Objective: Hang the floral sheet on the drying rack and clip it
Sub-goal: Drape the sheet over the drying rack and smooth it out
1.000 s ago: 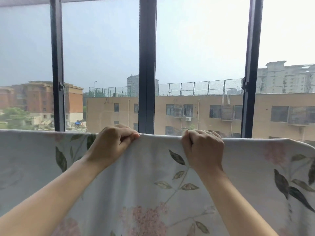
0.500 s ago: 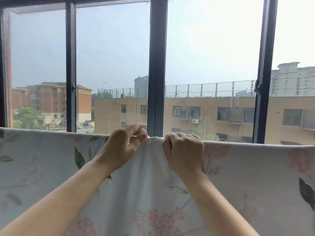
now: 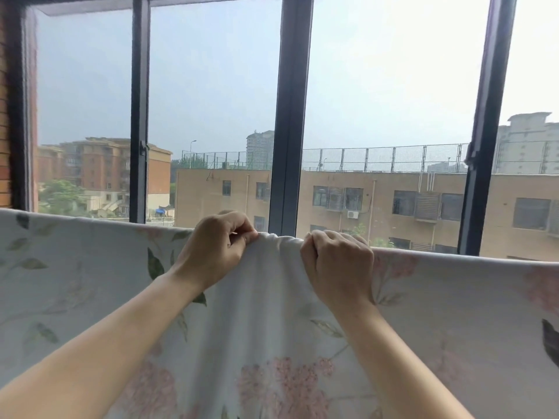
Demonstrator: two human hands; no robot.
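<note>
The floral sheet (image 3: pixel 453 313), white with pink blossoms and green leaves, hangs across the whole lower view, its top fold running level from left to right. The bar under the fold is hidden by the cloth. My left hand (image 3: pixel 211 252) pinches the top fold between thumb and fingers just left of centre. My right hand (image 3: pixel 338 264) grips the same fold in a fist, a hand's width to the right. Between the two hands the cloth is bunched into small gathers. No clip is in view.
Right behind the sheet stands a large window with dark frames (image 3: pixel 290 116). A brick wall edge (image 3: pixel 4 101) shows at the far left. Buildings and a hazy sky lie beyond the glass.
My two hands have drawn closer together along the top fold, gathering the cloth between them. The view has shifted left, bringing the left window frame into sight.
</note>
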